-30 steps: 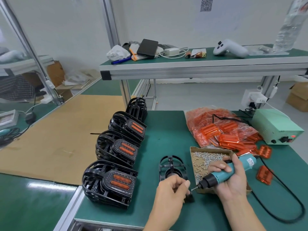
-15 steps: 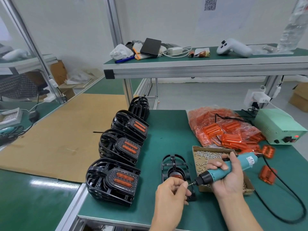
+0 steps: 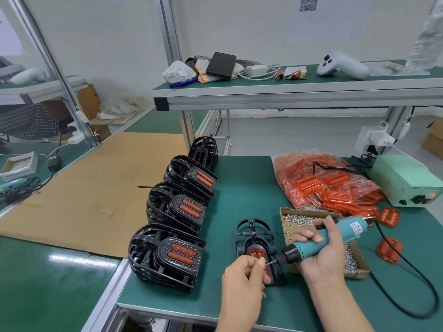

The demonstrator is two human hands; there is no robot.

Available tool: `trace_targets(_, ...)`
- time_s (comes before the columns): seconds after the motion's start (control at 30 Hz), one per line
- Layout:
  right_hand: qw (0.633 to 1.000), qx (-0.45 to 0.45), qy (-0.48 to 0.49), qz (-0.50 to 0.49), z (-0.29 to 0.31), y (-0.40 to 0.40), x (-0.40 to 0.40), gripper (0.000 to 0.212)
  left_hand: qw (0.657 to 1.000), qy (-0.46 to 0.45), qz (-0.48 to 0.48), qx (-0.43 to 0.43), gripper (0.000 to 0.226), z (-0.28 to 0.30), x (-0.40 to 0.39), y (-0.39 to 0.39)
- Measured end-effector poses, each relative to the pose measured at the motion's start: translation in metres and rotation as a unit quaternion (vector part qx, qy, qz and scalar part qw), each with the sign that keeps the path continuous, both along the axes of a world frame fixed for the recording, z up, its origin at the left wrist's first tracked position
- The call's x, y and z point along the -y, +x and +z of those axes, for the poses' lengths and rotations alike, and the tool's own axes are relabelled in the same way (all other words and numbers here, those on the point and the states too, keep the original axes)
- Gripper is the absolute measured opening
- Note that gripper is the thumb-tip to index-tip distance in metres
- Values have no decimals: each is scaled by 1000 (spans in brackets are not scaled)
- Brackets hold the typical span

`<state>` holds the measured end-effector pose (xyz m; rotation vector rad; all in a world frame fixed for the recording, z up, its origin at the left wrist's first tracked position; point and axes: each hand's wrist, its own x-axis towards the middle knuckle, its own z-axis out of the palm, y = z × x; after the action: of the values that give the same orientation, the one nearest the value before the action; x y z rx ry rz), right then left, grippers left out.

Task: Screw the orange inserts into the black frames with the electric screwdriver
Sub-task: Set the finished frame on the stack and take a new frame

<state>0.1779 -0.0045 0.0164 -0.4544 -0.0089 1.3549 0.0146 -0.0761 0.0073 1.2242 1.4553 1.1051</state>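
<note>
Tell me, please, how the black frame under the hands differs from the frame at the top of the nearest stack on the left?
The frame under the hands lies alone, flat on the green table; the nearest stack's top frame rests tilted on other frames. The single frame shows its open, ribbed side, with the orange insert in a hollow; the stack's top frame shows a dotted face with two orange slots. Both are black with rounded ends and hold orange.

A single wide-angle view from the person's head looks forward and down across the green worktop (image 3: 239, 178). The left hand (image 3: 242, 276) and right hand (image 3: 321, 255) sit close at the lower edge. A raised shelf (image 3: 287, 92) and white wall (image 3: 239, 27) fill the far, upper part, bowed by the lens.
</note>
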Motion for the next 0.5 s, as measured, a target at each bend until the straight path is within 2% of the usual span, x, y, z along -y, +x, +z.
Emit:
trace_targets(0.33,1000,24,6,6,4,-7,-1,24,999,-37,-12,-4,25,-1,-4,-6)
trace_targets(0.4,999,39,9,10,7,-9,-2,23,999,-30,-24,-37,25,-2,-6,-8)
trace_targets(0.5,998,63,13,12,14,-11,-9,22,990,34,-53,-123,19,-3,-10,-15)
